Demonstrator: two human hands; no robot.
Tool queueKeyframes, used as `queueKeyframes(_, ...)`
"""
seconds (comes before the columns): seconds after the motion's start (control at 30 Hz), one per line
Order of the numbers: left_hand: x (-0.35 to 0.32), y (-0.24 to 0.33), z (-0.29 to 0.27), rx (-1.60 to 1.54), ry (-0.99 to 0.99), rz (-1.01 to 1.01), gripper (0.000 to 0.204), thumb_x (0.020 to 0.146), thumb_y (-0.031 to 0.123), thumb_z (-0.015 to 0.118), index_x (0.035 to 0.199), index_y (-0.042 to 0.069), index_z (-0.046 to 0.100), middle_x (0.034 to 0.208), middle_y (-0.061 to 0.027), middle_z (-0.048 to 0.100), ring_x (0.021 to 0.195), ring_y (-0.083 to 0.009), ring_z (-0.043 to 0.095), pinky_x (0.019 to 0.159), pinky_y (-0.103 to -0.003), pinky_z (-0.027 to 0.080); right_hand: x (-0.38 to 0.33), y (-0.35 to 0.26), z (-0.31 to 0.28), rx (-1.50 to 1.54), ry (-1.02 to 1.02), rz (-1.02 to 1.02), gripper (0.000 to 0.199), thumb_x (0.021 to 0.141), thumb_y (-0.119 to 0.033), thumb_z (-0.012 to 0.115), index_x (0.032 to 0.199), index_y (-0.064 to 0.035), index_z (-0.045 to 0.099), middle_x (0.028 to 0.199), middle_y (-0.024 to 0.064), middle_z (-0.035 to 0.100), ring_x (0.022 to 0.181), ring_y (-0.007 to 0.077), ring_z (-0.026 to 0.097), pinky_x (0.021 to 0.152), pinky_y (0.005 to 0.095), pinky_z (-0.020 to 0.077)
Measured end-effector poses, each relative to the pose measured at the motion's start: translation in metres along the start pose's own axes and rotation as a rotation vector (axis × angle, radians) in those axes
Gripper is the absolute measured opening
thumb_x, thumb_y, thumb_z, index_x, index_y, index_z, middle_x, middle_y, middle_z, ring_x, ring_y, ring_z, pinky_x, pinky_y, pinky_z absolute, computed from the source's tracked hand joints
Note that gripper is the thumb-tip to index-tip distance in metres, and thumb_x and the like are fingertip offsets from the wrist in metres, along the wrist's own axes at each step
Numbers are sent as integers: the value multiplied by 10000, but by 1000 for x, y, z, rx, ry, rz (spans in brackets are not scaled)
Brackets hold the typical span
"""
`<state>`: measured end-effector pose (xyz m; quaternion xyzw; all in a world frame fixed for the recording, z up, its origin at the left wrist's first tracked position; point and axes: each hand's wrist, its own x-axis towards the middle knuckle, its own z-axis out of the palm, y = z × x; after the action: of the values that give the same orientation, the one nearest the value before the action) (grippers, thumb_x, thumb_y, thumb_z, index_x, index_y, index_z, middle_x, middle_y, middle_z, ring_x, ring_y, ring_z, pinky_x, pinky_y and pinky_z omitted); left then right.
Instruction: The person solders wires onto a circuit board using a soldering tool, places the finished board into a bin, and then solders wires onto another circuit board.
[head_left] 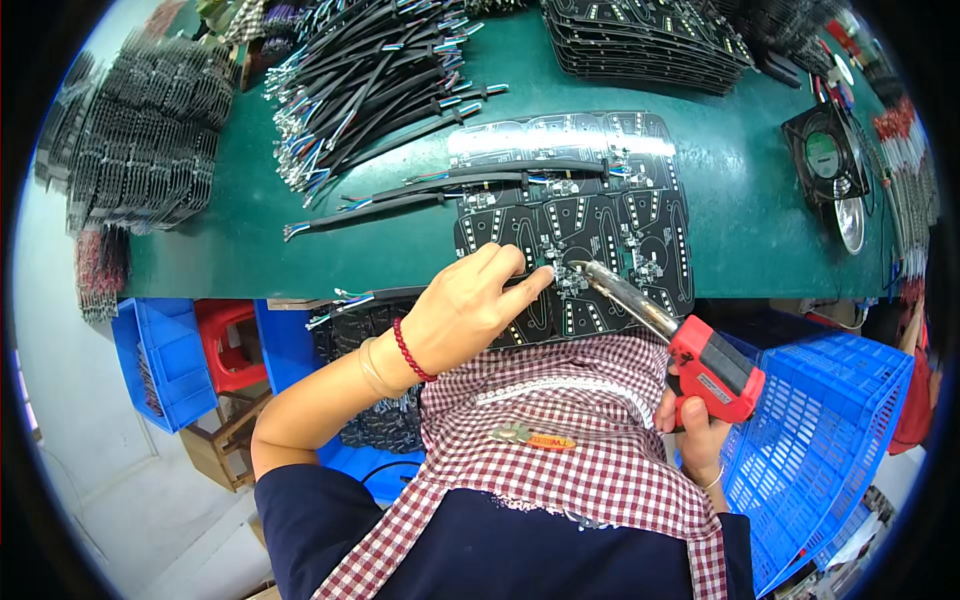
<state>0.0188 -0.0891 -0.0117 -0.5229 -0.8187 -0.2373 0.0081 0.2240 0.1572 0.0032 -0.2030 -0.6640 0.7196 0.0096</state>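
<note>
A panel of black circuit boards (590, 215) lies at the table's near edge, its lower part against my apron. My left hand (475, 305) is closed in a pinch over the panel, fingertips by a cluster of small parts. A black-sleeved wire cable (385, 294) runs under this hand; its gripped end is hidden by my fingers. My right hand (697, 428) is wrapped round the handle of a red and black soldering gun (715, 368). The gun's tip touches or hovers just over the board beside my left fingertips. Several sleeved cables (400, 207) lie across the panel's left and upper part.
A heap of black-sleeved cables (370, 85) lies on the green table (250, 255). Stacked boards stand at the back (650, 45) and far left (150, 140). A black fan (825, 155) sits at right. Blue crates (820, 430) and a red stool (228, 345) are below.
</note>
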Motion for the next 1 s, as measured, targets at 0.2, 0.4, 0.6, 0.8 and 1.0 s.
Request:
queueKeyframes(0.2, 2, -3, 2, -14, 2, -1, 372, 727, 28, 578, 1098, 17, 608, 852, -85, 473, 747, -208, 515, 645, -307, 480, 1, 5, 6, -39, 3, -7, 518, 901, -415, 608, 1117, 45, 505, 636, 83, 557, 497, 114, 499, 449, 245, 399)
queueKeyframes(0.4, 3, -2, 2, -41, 9, -31, 414, 695, -11, 593, 1103, 46, 642, 857, -86, 517, 745, -221, 550, 630, -319, 482, -1, 5, 4, -69, -32, 13, 169, 880, -170, 639, 904, -5, 607, 714, 36, 590, 610, 99, 544, 556, 251, 454)
queueKeyframes(0.6, 4, 0, -1, -29, -23, -50, 411, 698, -9, 595, 1102, 47, 639, 853, -84, 511, 744, -221, 550, 631, -318, 482, -2, 5, 5, -116, -9, 28, 159, 865, -154, 648, 845, 1, 616, 713, 27, 596, 631, 104, 551, 580, 256, 456)
queueKeyframes(0.8, 4, -1, -1, -31, -13, -40, 408, 695, -11, 595, 1097, 49, 635, 859, -82, 511, 746, -219, 550, 631, -320, 482, -1, 0, 6, -78, -24, 46, 188, 872, -182, 644, 844, 0, 607, 710, 37, 596, 629, 108, 553, 576, 260, 455)
queueKeyframes(1.0, 4, -1, -1, -39, -23, -50, 402, 693, -20, 603, 1085, 58, 639, 857, -82, 510, 738, -222, 551, 632, -320, 482, -2, -5, 9, -80, -15, -10, 331, 893, -304, 621, 947, 20, 572, 671, 62, 576, 561, 116, 527, 512, 255, 425)
